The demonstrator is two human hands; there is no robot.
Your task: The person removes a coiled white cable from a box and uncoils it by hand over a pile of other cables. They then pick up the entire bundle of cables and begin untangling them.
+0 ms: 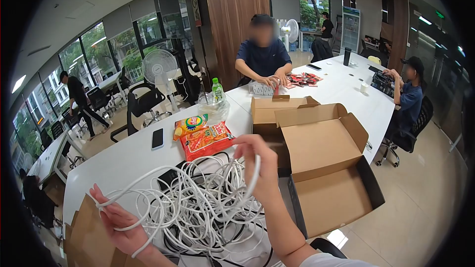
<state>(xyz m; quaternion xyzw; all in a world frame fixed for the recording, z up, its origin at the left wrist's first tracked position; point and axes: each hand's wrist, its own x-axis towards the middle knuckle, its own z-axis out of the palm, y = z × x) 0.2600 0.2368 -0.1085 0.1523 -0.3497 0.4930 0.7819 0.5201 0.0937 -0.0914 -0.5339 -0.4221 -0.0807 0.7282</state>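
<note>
A large tangle of white cable point(208, 202) lies on the white table in front of me, with some black cables point(170, 175) mixed in and under it. At the lower left, my left hand point(121, 222) has white cable loops across its fingers and holds them at the tangle's edge. My right hand point(260, 163) is raised above the tangle's right side. Its fingers are bent around a stretch of the white cable, which hangs down beside the palm. One strand arcs between the left hand and the pile.
Behind the tangle are a red snack bag point(208, 141), a yellow snack bag point(190, 126), a phone point(157, 139) and a green bottle point(216, 90). Open cardboard boxes point(319, 141) stand right; more cardboard point(86, 237) is lower left. Two people sit around the table, handling other items.
</note>
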